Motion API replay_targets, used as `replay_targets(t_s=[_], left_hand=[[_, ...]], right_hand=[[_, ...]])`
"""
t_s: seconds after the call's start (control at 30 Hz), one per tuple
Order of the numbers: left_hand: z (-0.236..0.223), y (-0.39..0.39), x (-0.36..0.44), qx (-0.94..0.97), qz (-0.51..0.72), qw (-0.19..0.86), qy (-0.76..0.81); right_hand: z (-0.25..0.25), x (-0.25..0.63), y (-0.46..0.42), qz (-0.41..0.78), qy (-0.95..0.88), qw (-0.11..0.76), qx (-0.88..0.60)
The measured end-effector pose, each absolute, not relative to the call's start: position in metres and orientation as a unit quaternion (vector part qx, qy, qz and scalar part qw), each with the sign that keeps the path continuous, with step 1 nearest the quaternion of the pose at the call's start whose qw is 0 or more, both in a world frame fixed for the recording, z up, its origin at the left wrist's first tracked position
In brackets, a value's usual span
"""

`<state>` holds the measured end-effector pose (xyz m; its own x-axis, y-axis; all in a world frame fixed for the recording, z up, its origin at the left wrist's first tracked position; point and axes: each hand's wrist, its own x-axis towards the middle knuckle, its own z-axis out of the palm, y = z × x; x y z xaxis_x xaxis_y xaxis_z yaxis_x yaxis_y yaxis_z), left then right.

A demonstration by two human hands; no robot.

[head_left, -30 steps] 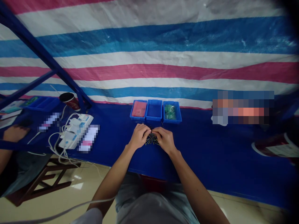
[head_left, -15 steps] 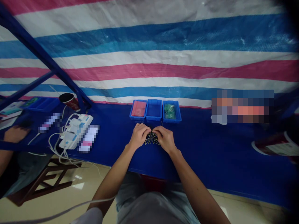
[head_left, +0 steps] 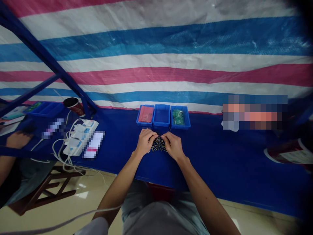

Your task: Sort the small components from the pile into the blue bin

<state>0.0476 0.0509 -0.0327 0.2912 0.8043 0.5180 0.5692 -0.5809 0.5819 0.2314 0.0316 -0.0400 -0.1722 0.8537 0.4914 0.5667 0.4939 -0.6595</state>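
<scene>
A loose pile of thin dark pins with pale tips [head_left: 158, 144] lies on the blue table covering [head_left: 215, 156], right in front of me. My left hand [head_left: 146, 142] curls against the pile's left side, and my right hand [head_left: 174, 147] presses in from the right. Fingertips touch the pins on both sides, but I cannot tell whether either hand grips any. Just beyond stand a blue bin with a red packet [head_left: 145, 115], a blue bin [head_left: 161, 115], and a blue bin with green items [head_left: 180, 117].
To the left lie a white power strip with adapters and cables [head_left: 80, 137], a paper cup [head_left: 73, 106], and a blue tray [head_left: 46, 109]. A co-worker's hand [head_left: 18, 139] rests at the far left. A striped tarpaulin [head_left: 156, 78] hangs behind the table.
My hands have drawn slightly apart, leaving more of the pin pile visible. The pins now fan out a little wider between them.
</scene>
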Motion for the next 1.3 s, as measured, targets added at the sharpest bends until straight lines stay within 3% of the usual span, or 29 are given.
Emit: replay_targets(t_s=[0.3,0.5,0.73,0.93,1.3], left_hand=[[-0.034,0.053,0.039,0.672,0.488,0.164,0.532],[-0.038,0.055,0.04,0.661,0.495,0.171,0.537],[-0.037,0.056,0.038,0.646,0.5,0.17,0.551],[-0.039,0.057,0.037,0.648,0.494,0.167,0.555],[-0.037,0.058,0.039,0.691,0.454,0.16,0.54]], right_hand=[[-0.04,0.236,0.035,0.176,-0.677,0.516,-0.495],[-0.021,0.222,0.048,0.088,-0.626,0.587,-0.506],[-0.001,0.218,0.084,0.009,-0.648,0.434,-0.626],[-0.027,0.235,0.059,0.035,-0.67,0.461,-0.581],[-0.046,0.258,0.052,0.124,-0.743,0.311,-0.579]])
